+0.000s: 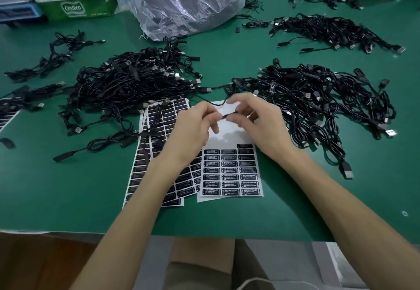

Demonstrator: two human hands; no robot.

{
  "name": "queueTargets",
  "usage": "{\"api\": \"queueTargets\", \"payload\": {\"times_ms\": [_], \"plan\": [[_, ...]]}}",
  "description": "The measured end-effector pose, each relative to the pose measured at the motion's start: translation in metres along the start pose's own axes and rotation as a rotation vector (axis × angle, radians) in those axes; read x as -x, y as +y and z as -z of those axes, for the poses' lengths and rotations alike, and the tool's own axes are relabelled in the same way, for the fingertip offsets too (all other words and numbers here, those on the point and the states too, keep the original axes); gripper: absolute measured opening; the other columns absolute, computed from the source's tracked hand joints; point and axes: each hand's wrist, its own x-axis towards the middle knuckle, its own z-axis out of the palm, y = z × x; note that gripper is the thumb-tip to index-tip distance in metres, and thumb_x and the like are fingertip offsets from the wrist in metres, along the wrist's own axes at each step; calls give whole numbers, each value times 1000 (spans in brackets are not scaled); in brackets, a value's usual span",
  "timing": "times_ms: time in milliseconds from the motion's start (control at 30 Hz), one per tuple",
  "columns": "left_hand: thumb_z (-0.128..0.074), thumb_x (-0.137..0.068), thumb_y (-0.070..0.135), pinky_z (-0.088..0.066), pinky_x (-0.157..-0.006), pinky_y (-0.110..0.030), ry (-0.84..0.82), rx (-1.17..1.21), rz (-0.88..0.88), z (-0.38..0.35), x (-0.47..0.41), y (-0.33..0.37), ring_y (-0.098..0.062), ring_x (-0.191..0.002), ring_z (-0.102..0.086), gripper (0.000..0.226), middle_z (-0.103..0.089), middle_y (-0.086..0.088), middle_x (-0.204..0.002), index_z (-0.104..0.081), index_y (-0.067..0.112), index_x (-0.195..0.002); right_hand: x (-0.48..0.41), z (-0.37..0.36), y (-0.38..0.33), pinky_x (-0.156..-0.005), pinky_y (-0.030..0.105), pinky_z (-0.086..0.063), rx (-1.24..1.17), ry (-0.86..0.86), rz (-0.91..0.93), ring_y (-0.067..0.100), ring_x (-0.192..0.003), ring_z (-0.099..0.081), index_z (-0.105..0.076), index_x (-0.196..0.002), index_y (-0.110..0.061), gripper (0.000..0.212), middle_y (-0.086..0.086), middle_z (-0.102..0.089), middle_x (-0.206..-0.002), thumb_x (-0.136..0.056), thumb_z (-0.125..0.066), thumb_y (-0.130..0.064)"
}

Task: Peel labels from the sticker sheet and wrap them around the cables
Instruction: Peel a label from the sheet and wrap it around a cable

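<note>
Cable [229, 115] above the sticker sheet [229, 171]: I see my left hand [193, 128] and right hand [256, 123] both pinching it. Loose cable heaps [127, 80] lie beyond the sheet.

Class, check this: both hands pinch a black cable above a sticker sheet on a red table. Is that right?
Not quite: the head view shows the table is green, not red. The left hand and right hand do pinch a black cable above the sticker sheet.
</note>
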Motion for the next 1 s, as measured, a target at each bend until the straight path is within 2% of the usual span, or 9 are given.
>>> {"api": "queueTargets", "payload": {"times_ms": [100, 167, 233, 367, 533, 667, 800, 900, 1000], "plan": [[-52, -108, 18, -39, -49, -26, -59, -46, 27, -5, -4, -9, -9, -48, -43, 27, -68, 4, -69, -60, 25, -83, -1, 0, 1, -67, 14, -47, -7, -21, -54, 9, -67, -64, -74, -96, -22, 6, -11, -69, -83, -94, -74, -16], [-51, -109, 21, -37, -51, -18, -83, -79, 1, -8, -4, -13, -4, -50, -45, 24, -66, 5, -71, -61, 24, -87, -1, 1, 1, -67, 13, -46, -12, -34, -89, 6, -65, -63, -75, -94, -20, 3, -12, -69, -78, -95, -73, -17], [-54, -107, 26, -37, -57, -16, -96, -128, -32, -11, -4, -14, -3, -59, -51, 18, -64, 8, -74, -65, 22, -94, -1, 2, 0, -68, 15, -48, -36, -42, -102, 5, -64, -63, -75, -96, -19, 2, -11, -70, -75, -96, -73, -19], [-55, -106, 28, -43, -62, -32, -89, -200, -15, -15, -4, -21, -8, -61, -50, 16, -62, 6, -76, -65, 19, -96, -1, 4, 0, -71, 20, -53, -55, -70, -98, 9, -67, -69, -73, -105, -18, 7, -9, -73, -78, -99, -70, -20], [-52, -106, 20, -40, -54, -29, -3, -193, 125, -8, -9, -30, -6, -52, -50, 17, -66, 1, -75, -62, 19, -92, -3, 5, 0, -71, 14, -46, -31, -116, -122, 6, -74, -65, -74, -98, -17, 8, -8, -73, -84, -95, -74, -24], [-52, -104, 16, -39, -56, -32, 54, -203, 155, -5, -10, -31, -16, -56, -52, 18, -66, -2, -76, -64, 14, -91, -6, 19, 4, -71, 15, -42, -30, -366, -159, 5, -80, -58, -77, -96, -26, 26, -6, -71, -94, -77, -86, -42], [-50, -106, 20, -41, -63, -37, 51, -247, 151, -5, -7, -30, -19, -65, -54, 17, -65, 0, -79, -62, 17, -94, -6, 20, 5, -83, 8, -36, 105, -512, -114, 2, -103, -50, -75, -105, -41, 34, -15, -60, -109, -73, -87, -44], [-48, -107, 24, -47, -72, -43, 42, -317, 98, -7, -3, -28, -23, -77, -57, 17, -63, 3, -81, -59, 19, -96, -6, 15, 6, -88, 6, -35, 150, -501, -99, 8, -107, -50, -78, -105, -39, 32, -16, -56, -108, -75, -89, -38], [-47, -108, 26, -47, -73, -44, 47, -370, 48, -10, 1, -27, -22, -78, -57, 15, -60, 7, -82, -57, 21, -98, -5, 12, 6, -87, 14, -40, 146, -466, -94, 13, -101, -53, -82, -101, -30, 28, -17, -56, -100, -75, -89, -35]]}}
